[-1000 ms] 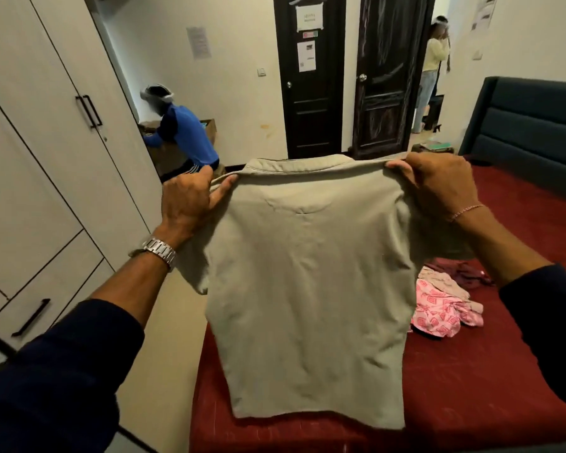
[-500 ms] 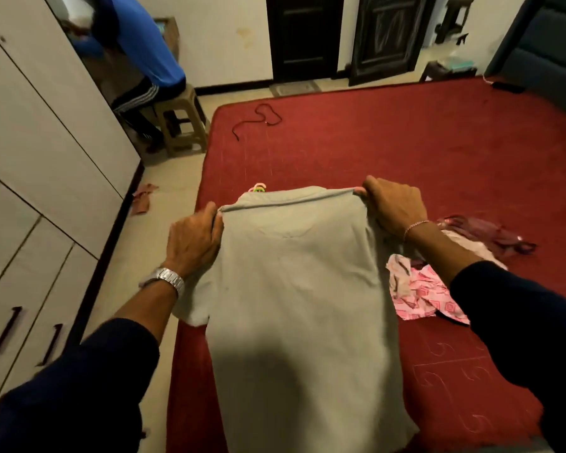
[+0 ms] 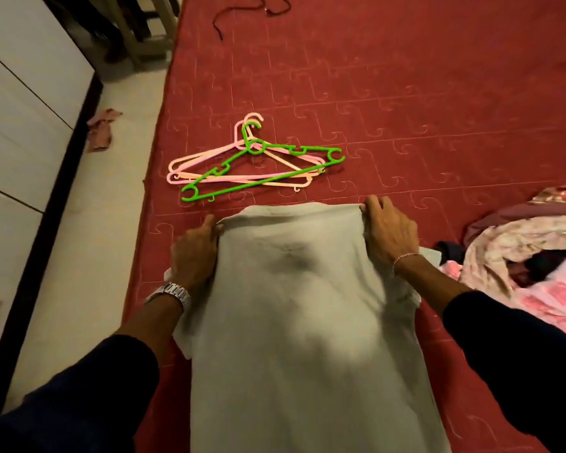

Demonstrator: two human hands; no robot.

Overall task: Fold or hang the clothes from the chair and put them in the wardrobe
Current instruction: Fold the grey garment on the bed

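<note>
On the red bed [image 3: 406, 93], near its left edge, left hand [image 3: 195, 253] and right hand [image 3: 389, 233] grip the beige shirt [image 3: 301, 322]; no writing is readable.

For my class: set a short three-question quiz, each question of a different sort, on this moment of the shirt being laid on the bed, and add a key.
1. True or false: both hands hold the beige shirt at its shoulders.
2. Multiple choice: what lies on the bed cover just beyond the shirt's collar? A) a belt B) a pile of plastic hangers C) a folded towel
3. Fill in: the wristwatch is on the ___ wrist.

Key
1. True: the left hand and the right hand each have a grip on a shoulder edge.
2. B: one green hanger lies over pink ones.
3. Left; the right wrist bears a thin bracelet.
</note>
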